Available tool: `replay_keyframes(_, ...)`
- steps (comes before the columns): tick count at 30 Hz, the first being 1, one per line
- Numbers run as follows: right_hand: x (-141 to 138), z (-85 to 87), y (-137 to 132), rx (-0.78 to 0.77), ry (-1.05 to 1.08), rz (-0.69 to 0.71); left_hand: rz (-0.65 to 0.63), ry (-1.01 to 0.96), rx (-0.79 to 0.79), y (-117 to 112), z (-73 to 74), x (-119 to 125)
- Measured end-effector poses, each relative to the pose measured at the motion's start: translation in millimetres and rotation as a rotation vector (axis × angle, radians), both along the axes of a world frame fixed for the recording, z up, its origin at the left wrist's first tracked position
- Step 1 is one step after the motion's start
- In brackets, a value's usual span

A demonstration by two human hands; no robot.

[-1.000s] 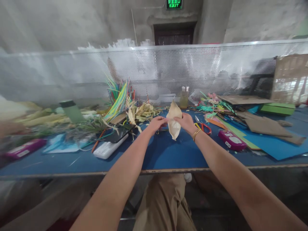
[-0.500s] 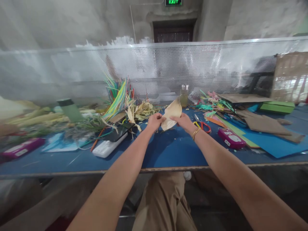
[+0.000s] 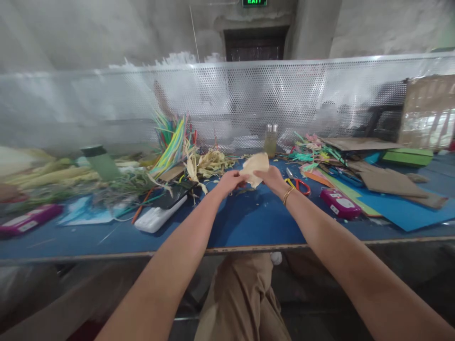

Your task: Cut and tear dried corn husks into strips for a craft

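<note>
"What's on your head view?"
"I see my left hand (image 3: 232, 183) and right hand (image 3: 273, 180) both pinching a pale husk (image 3: 256, 164), held between them above the blue table (image 3: 261, 225)."
"What crowds that grip?"
"Scissors (image 3: 296, 182) lie just right of it, a purple case (image 3: 340, 203) farther right. Dried husks (image 3: 216, 163) sit near its left, beyond them bundled colored stems (image 3: 176, 142). A bottle (image 3: 270, 146) stands behind, blocking the far side."

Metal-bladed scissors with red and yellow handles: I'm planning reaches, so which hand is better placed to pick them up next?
Right, likely: the right hand is nearer the scissors, which lie to its right. The left hand is across the thin pale husk that both hands hold.
</note>
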State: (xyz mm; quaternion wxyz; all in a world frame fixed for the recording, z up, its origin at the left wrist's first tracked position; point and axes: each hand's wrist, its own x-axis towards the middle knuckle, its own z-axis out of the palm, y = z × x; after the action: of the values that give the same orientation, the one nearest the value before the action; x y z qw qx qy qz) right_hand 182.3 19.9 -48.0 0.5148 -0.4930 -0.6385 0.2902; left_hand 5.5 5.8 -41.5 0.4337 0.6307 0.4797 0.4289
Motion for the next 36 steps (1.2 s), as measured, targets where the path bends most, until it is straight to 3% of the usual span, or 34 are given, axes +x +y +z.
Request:
replay_keyframes(5, -5.2, -4.4, 1.1, -0.015, 0.049, 0.030, -0.174, -0.008, -0.042, -7.2, 0.7, 4.5)
replay_keyframes(9, -3.0, -0.5, -0.6, 0.035, -0.005, -0.011, -0.214, -0.038, -0.010, -9.4, 6.0, 4.2)
replay_keyframes(15, -0.1, 10.3, -10.9, 0.138, -0.466, 0.009, 0.124, -0.146, 0.025, 0.1, -0.7, 5.8)
replay_keyframes(18, 1.4, 17.6, -15.5, 0.156, -0.539, 0.049, 0.250, -0.211, 0.054, 11.0, -5.8, 2.6)
replay_keyframes(20, 7.2, 24.4, -17.9, 0.134, -0.582, -0.010, 0.335, -0.232, 0.097, 18.0, -7.8, -1.3)
replay_keyframes(24, 33.9, 38.4, -21.1, -0.028, -0.867, -0.367, 0.449, -0.334, 0.188, 25.2, -8.5, -8.1)
replay_keyframes(27, 60.6, 42.6, -21.0, -0.236, -1.054, -0.507, 0.468, -0.465, 0.170, 22.4, -5.8, -8.4)
replay_keyframes(32, 89.6, 35.3, -17.3, -0.508, -1.125, -0.437, 0.525, -0.618, 0.034, 11.9, 4.3, -4.3)
replay_keyframes(36, 89.0, 28.8, -14.3, -0.582, -1.114, -0.403, 0.541, -0.691, -0.009, 9.0, 10.2, -3.3)
